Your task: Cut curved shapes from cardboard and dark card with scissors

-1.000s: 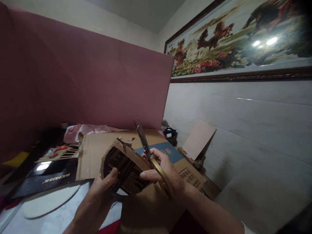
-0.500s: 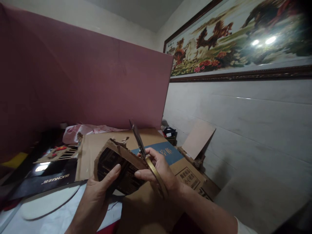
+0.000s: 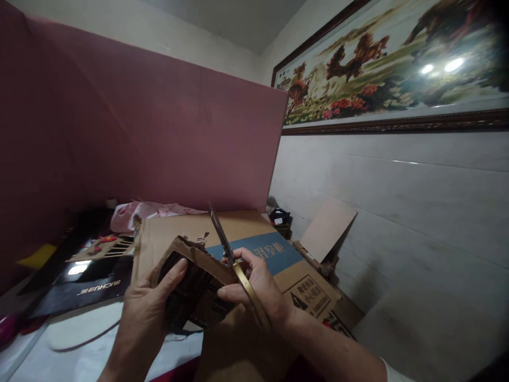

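A torn-edged piece of cardboard (image 3: 199, 289) with a dark printed face is held between my two hands. My left hand (image 3: 153, 294) grips its left side, thumb pressed on the dark face. At its right edge, the thumb and fingers of my right hand (image 3: 258, 286) pinch the cardboard. The same hand carries a pair of scissors (image 3: 222, 236) with brass-coloured handles, blades pointing up and away past the ragged top edge. Below my right hand hangs a plain brown cardboard flap (image 3: 238, 345); where it joins is hidden.
Behind my hands lies a large printed cardboard box (image 3: 170, 225) with a blue band. A glossy black box (image 3: 103, 292) and a white oval piece (image 3: 83, 330) are at left. A pink panel (image 3: 170, 132) stands behind; a cardboard sheet (image 3: 328, 228) leans against the right wall.
My left hand has shifted slightly left and its thumb has moved along the cardboard. The scissors and cardboard tilt slightly differently. The whole view has shifted a little.
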Action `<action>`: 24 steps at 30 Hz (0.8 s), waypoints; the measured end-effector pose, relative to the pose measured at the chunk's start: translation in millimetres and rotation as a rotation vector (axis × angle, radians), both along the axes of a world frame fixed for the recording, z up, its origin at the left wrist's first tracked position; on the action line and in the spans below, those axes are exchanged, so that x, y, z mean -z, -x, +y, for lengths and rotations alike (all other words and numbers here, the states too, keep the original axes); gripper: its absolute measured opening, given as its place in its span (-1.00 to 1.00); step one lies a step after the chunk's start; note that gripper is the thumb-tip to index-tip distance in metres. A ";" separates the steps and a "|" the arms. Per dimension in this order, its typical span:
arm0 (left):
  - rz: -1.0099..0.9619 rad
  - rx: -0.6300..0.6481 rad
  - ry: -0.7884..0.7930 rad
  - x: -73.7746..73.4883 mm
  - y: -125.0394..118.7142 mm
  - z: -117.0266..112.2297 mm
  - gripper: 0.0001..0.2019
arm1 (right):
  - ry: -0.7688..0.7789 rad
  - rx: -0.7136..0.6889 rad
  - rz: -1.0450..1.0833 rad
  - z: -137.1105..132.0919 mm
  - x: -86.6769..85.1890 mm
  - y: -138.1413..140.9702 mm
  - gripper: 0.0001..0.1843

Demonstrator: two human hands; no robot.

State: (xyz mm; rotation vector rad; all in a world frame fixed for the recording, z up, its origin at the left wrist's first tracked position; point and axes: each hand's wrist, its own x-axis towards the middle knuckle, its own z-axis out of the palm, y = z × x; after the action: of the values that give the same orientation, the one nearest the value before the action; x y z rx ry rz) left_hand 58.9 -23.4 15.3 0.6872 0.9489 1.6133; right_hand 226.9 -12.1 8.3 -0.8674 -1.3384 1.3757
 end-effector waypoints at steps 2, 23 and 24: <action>0.013 0.017 -0.005 1.1 1.7 1.0 -0.57 | 0.000 0.011 -0.006 0.6 1.1 1.3 -0.52; 0.046 0.148 -0.043 0.3 -8.0 -5.4 -0.21 | -0.031 0.019 0.082 9.9 -8.1 -2.8 -0.38; 0.071 0.134 -0.052 0.4 -9.2 -5.2 -0.21 | -0.024 0.022 0.069 10.3 -8.6 -2.0 -0.37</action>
State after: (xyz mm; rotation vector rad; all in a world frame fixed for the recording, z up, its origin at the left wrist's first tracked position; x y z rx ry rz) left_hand 68.0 -28.6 14.9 0.8319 0.8951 1.5082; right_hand 228.9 -1.8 16.9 -0.8095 -1.2859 1.3580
